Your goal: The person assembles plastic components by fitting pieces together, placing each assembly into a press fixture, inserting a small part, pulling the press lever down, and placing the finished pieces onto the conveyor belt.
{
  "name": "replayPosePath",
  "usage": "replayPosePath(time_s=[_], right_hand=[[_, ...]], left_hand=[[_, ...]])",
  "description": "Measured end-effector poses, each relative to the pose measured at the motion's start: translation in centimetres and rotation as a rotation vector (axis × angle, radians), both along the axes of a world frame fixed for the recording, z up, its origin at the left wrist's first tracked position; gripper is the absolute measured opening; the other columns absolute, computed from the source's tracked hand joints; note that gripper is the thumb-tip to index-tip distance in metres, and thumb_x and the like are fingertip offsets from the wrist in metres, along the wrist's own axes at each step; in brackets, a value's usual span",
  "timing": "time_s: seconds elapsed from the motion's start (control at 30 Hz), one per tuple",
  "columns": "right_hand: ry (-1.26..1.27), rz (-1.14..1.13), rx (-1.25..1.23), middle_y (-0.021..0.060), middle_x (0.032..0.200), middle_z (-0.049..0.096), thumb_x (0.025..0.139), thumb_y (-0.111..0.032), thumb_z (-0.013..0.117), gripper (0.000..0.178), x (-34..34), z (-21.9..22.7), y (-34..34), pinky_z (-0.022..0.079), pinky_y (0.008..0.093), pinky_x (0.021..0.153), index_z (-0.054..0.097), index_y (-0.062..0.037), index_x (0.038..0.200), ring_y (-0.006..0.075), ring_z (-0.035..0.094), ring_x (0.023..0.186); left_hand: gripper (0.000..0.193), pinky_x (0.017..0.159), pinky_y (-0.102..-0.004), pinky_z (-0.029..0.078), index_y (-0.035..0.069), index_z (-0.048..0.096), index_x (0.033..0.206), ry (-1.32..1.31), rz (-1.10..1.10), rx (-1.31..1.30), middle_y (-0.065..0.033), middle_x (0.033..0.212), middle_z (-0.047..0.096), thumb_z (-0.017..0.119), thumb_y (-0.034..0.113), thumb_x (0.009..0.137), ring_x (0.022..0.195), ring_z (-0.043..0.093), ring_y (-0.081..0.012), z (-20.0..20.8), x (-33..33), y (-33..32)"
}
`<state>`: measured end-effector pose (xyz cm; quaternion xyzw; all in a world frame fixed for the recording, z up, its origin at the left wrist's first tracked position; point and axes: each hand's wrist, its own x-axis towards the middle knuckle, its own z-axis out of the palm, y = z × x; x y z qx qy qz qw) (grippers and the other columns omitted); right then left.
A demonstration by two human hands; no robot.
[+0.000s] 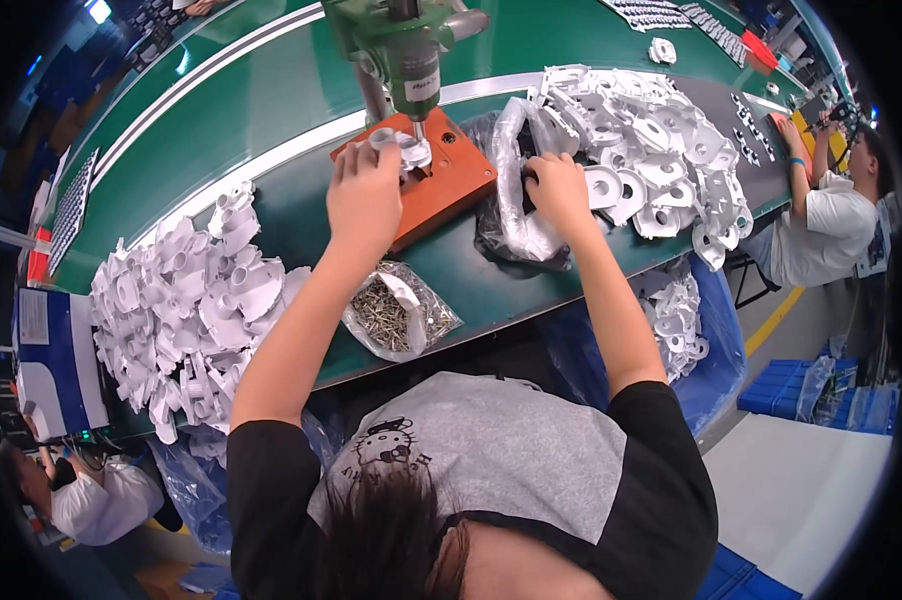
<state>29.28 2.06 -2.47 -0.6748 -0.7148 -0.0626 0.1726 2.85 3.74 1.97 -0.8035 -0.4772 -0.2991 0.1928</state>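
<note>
Hair overhangs grey-black shirt; beyond, green bench; white parts, heaped left and right; green drill; orange block; plastic bag; screw bag; left hand; right hand, curled at plastic bag, hold unclear; white piece, on block, in left hand's grip.

Fastener bag before block
</note>
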Motion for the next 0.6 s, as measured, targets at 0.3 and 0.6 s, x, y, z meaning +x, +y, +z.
replayPosePath(time_s=[0.3,0.6], right_hand=[[0.214,0.037,0.096,0.0057,0.083,0.062,0.077,-0.012,0.059,0.008,0.7,-1.1,0.5,0.042,0.0401,0.072,0.062,-0.0082,0.083,0.0264,0.058,0.08],[0.503,0.11,0.206,0.008,0.079,0.062,0.077,-0.008,0.061,0.007,0.6,0.3,-0.6,0.043,0.036,0.067,0.061,-0.0035,0.081,0.0248,0.06,0.071]], left_hand=[[0.04,0.101,-0.0534,0.024,0.004,0.05,0.111,0.028,-0.107,-0.166,-0.0182,0.136,0.039,0.058,0.032,0.085,0.127,0.033,-0.0385,-0.5,0.1,1.1],[0.029,0.09,-0.0515,0.032,0.011,0.053,0.104,-0.001,-0.191,-0.33,-0.0172,0.121,0.05,0.061,0.026,0.081,0.109,0.047,-0.035,0.1,-1.2,-0.3]])
